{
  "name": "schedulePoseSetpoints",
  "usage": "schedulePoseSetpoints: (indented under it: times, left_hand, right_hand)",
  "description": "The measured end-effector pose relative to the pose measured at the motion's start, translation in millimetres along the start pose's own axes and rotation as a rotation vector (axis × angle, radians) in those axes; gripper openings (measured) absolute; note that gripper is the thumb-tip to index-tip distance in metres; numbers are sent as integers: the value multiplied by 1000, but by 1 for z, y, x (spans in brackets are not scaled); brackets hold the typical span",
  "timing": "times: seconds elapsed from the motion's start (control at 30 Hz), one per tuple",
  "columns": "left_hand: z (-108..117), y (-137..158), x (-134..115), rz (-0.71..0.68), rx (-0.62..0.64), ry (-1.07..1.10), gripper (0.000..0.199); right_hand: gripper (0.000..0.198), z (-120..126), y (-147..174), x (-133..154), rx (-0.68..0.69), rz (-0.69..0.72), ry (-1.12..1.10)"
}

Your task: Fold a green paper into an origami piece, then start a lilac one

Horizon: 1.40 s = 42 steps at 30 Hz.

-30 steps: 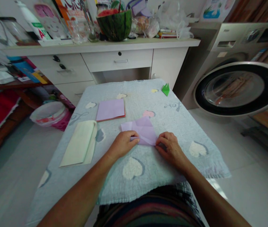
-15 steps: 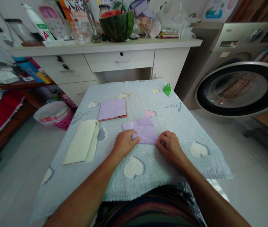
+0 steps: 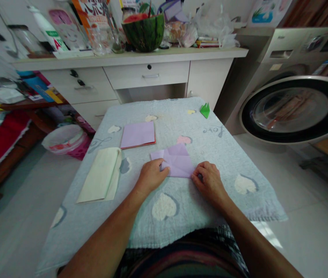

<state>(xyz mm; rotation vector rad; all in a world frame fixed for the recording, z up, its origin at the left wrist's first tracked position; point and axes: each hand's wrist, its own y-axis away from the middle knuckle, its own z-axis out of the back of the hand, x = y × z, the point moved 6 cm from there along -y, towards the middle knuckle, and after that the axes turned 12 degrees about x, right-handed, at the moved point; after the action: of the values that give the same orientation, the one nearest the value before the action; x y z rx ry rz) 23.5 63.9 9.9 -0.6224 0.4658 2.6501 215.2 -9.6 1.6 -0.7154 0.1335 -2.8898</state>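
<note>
A creased sheet of purple origami paper (image 3: 179, 160) lies partly folded on the cloth-covered table (image 3: 201, 204). My left hand (image 3: 153, 172) is at its lower left edge, with thumb and index finger closed on the paper. At the lower right corner, my right hand (image 3: 208, 177) pinches the paper's tip between thumb and fingers. Behind them, to the left, rests a stack of square paper (image 3: 138, 134), purple on top with a red edge below. A folded pale green sheet (image 3: 99, 173) lies left of my left hand. A small green folded paper piece (image 3: 205, 110) sits at the far right corner.
Beyond the table stands a white cabinet (image 3: 164, 77) with half a watermelon (image 3: 143, 33), bottles and bags on top. To the right, a washing machine's round door (image 3: 294, 110) hangs open. A pink waste bin (image 3: 78, 148) is on the floor at left.
My left thumb has shifted slightly back along the purple paper's edge. My right hand stays at the corner, and the other papers have not moved.
</note>
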Motion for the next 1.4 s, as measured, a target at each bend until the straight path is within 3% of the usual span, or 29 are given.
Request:
schedulePoseSetpoints:
  times: [0.43, 0.83, 1.4]
  left_hand:
    - [-2, 5, 0, 41, -75, -194, 21]
    - [-4, -1, 3, 64, -30, -265, 25]
    - [-1, 4, 0, 123, -32, -299, 24]
  right_hand:
    - [6, 2, -1, 3, 54, -58, -7]
    - [11, 0, -6, 1, 84, -139, -11]
    - [11, -2, -5, 0, 54, -130, -13]
